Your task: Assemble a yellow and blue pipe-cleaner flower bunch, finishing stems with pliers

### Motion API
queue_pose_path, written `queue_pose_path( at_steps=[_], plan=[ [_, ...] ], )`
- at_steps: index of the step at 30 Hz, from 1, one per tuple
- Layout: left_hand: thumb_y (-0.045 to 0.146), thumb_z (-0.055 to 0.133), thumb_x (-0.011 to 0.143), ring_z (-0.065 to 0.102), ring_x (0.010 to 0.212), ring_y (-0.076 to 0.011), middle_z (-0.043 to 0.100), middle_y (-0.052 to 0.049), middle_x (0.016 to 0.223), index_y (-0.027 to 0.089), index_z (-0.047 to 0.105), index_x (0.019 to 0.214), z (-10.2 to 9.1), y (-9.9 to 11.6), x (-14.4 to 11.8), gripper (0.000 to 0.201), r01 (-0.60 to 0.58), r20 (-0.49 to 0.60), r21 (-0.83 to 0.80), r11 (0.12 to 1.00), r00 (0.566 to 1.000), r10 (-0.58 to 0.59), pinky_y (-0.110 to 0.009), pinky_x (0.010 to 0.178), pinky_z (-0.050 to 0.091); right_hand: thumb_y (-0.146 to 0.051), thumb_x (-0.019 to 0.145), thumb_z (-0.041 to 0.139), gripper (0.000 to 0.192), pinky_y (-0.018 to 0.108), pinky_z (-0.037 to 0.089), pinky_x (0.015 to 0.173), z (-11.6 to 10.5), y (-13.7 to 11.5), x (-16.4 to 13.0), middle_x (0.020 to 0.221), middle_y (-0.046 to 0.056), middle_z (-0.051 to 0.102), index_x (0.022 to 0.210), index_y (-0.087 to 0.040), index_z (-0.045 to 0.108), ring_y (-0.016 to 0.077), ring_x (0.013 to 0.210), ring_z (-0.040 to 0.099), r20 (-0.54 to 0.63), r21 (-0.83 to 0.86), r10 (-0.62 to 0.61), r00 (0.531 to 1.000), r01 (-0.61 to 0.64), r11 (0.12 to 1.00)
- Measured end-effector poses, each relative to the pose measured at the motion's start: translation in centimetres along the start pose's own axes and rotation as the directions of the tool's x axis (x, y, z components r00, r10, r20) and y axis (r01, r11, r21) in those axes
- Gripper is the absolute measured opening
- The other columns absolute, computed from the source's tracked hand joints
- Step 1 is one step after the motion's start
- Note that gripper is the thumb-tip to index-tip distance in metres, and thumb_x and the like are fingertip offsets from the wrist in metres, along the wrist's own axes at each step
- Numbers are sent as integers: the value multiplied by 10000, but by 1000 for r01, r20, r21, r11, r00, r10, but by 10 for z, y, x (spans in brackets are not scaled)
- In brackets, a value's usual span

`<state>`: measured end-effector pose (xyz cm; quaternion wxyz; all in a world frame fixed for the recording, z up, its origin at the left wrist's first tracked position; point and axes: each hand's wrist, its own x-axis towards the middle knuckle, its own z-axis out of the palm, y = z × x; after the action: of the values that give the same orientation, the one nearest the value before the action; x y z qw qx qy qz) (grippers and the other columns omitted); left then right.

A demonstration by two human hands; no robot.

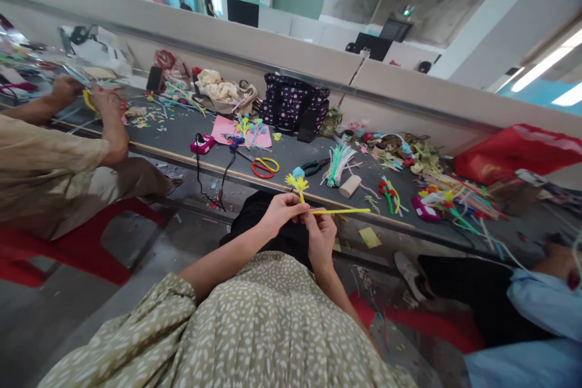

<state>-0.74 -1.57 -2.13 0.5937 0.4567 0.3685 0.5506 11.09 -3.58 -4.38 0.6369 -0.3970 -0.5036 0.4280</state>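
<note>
My left hand [280, 212] pinches the stem of a small pipe-cleaner flower [297, 180] with yellow petals and a blue centre, holding it upright over my lap. Touching it on the right, my right hand [321, 236] grips a straight yellow pipe cleaner [343, 211] that sticks out sideways to the right from the flower's stem. Both hands hang just in front of the dark worktable's near edge [254, 179]. Scissors with red and yellow handles [264, 166] lie on the table just beyond my hands.
On the table lie a bundle of pale pipe cleaners [337, 163], a cardboard tube [350, 186], pliers [314, 165], a pink sheet [227, 129], a dotted bag [293, 103] and a glue gun [202, 143]. One person's hands [102, 103] work at the left; another person sits at the right [536, 309].
</note>
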Motion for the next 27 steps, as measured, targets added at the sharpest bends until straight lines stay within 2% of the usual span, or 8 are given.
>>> queue_pose_path(
  at_steps=[3, 5, 9, 12, 15, 18, 22, 27],
  plan=[
    [426, 816, 595, 483, 464, -62, 574, 22, 557, 124, 594, 609, 1, 0, 0, 376, -24, -51, -7, 1000, 998, 24, -196, 456, 375, -307, 822, 666, 131, 262, 437, 660, 0, -2, -2, 736, 0, 625, 758, -192, 668, 143, 673, 552, -13, -180, -120, 993, 116, 977],
    [427, 822, 582, 490, 460, -66, 572, 21, 539, 121, 601, 598, 1, 1, 0, 377, -28, -49, -25, 999, 998, 26, -200, 460, 383, -298, 820, 666, 124, 264, 448, 665, -1, -3, -2, 731, -1, 628, 753, -195, 672, 145, 676, 563, 5, -130, -82, 997, 82, 988],
    [429, 822, 582, 524, 461, -84, 586, 6, 528, 113, 620, 604, -1, 5, -1, 376, -1, 11, -63, 998, 1000, 2, -213, 475, 418, -287, 762, 710, 106, 262, 470, 610, -2, -3, 3, 693, -6, 647, 733, -194, 669, 141, 628, 579, 93, 180, 179, 979, -193, 964],
    [426, 820, 593, 540, 460, -94, 608, -3, 558, 107, 638, 653, -4, 5, -2, 372, 21, 73, -99, 995, 997, -14, -226, 480, 449, -266, 699, 747, 116, 253, 463, 547, -5, -1, 7, 663, -6, 645, 716, -189, 662, 128, 566, 565, 209, 318, 357, 911, -408, 856],
    [438, 806, 617, 564, 472, -110, 622, -10, 583, 108, 646, 700, -5, 4, -3, 376, 48, 140, -107, 993, 990, -33, -239, 483, 466, -253, 675, 751, 129, 252, 459, 535, -6, 1, 7, 634, -15, 616, 724, -187, 653, 115, 533, 532, 301, 374, 412, 860, -504, 779],
    [437, 809, 613, 545, 469, -94, 604, 4, 570, 110, 638, 677, -2, 3, -3, 375, 38, 117, -105, 994, 993, -26, -234, 497, 464, -264, 688, 751, 136, 250, 455, 556, -3, 2, 5, 653, -22, 603, 725, -198, 638, 116, 564, 535, 220, 382, 341, 914, -403, 832],
    [422, 803, 624, 523, 489, -78, 585, 23, 568, 122, 626, 673, 2, 0, -1, 351, -2, 26, -95, 996, 1000, 4, -216, 511, 440, -300, 782, 694, 116, 272, 464, 638, 2, 1, 1, 701, -23, 598, 756, -207, 630, 133, 633, 551, 46, 206, 100, 994, -107, 973],
    [393, 811, 608, 491, 497, -65, 586, 16, 598, 121, 614, 616, 3, -3, 1, 335, -41, -54, -51, 998, 998, 38, -200, 479, 393, -300, 831, 647, 111, 281, 439, 683, -1, 0, -2, 752, -1, 600, 775, -205, 649, 156, 694, 541, -36, -198, -157, 987, 147, 969]
  ],
)
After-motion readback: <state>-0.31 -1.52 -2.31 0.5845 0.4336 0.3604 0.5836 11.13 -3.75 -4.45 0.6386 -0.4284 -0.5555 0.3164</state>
